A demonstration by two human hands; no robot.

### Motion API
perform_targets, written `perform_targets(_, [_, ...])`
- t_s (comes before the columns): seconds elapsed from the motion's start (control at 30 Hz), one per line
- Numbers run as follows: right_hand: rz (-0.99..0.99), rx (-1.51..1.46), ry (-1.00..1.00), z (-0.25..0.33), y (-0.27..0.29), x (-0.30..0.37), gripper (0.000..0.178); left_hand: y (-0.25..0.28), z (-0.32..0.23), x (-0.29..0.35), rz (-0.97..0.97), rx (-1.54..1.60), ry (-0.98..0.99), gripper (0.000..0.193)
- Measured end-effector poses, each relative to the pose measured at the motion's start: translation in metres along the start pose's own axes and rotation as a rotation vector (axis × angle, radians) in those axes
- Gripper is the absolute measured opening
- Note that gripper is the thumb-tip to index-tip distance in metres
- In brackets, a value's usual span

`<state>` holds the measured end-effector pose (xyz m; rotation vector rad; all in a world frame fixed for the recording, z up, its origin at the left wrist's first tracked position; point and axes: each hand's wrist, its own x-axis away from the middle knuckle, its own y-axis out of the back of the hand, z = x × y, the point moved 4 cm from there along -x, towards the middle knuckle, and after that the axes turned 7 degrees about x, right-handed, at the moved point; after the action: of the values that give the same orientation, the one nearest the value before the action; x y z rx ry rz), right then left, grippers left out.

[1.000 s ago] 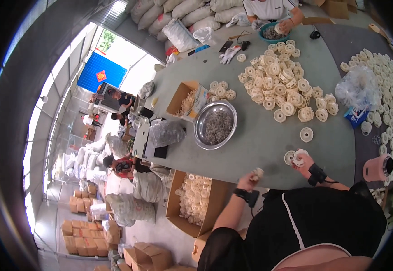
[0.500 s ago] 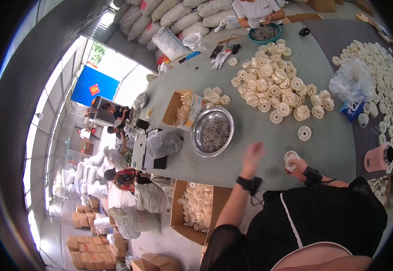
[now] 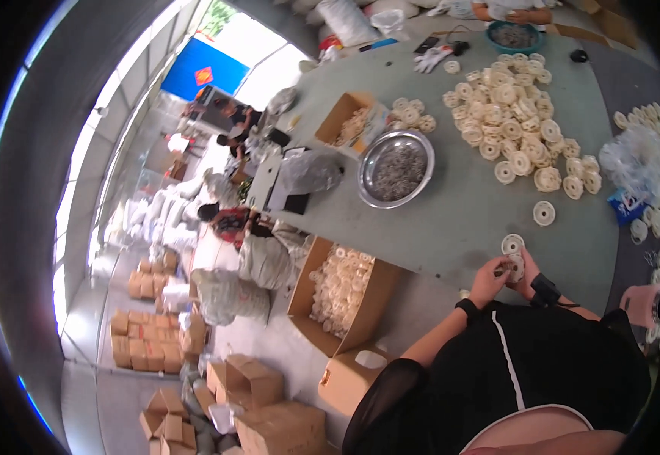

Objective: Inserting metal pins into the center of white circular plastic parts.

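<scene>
Wheel (image 3: 518, 268), cream and round, is grasped by the right hand (image 3: 528, 276); for the left hand (image 3: 487, 283), I cannot tell.

Single fisheye view: a head-worn camera is looking down over the black top (image 3: 565, 356), showing the left hand (image 3: 487, 283) and right hand (image 3: 528, 276) near, the grey-green table (image 3: 421, 227) stretching far and the floor (image 3: 271, 338) spreading left
</scene>
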<state>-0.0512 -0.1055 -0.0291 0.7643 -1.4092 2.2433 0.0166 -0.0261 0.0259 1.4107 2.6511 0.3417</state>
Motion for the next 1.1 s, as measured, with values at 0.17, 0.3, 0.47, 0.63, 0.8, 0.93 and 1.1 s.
perform_targets(0.17, [-0.091, 0.237, 0.143, 0.008, 0.026, -0.014, 0.043, 0.003, 0.02, 0.002, -0.159, 0.33, 0.203, 0.021])
perform_targets(0.3, [-0.259, 0.376, 0.186, 0.024, 0.051, -0.027, 0.036, 0.004, 0.028, 0.01, -0.162, 0.21, 0.155, 0.02])
perform_targets(0.47, [-0.875, 1.296, 1.057, 0.074, 0.091, -0.005, 0.051, 0.004, 0.037, 0.02, -0.214, 0.366, 0.313, 0.021])
perform_targets(0.63, [-0.82, 1.006, 0.907, 0.081, 0.057, -0.007, 0.037, 0.02, 0.041, 0.029, -0.235, 0.269, 0.315, 0.022])
perform_targets(0.8, [-0.574, 1.165, 0.885, 0.064, 0.034, -0.044, 0.054, 0.022, 0.037, 0.031, -0.237, 0.411, 0.44, 0.022])
perform_targets(0.93, [-1.016, 1.527, 1.158, 0.108, 0.033, -0.021, 0.05, 0.029, 0.048, 0.03, -0.25, 0.442, 0.535, 0.025])
perform_targets(1.1, [-0.766, 1.714, 0.617, 0.139, 0.051, -0.053, 0.066, 0.046, 0.047, 0.049, -0.318, 0.483, 0.553, 0.022])
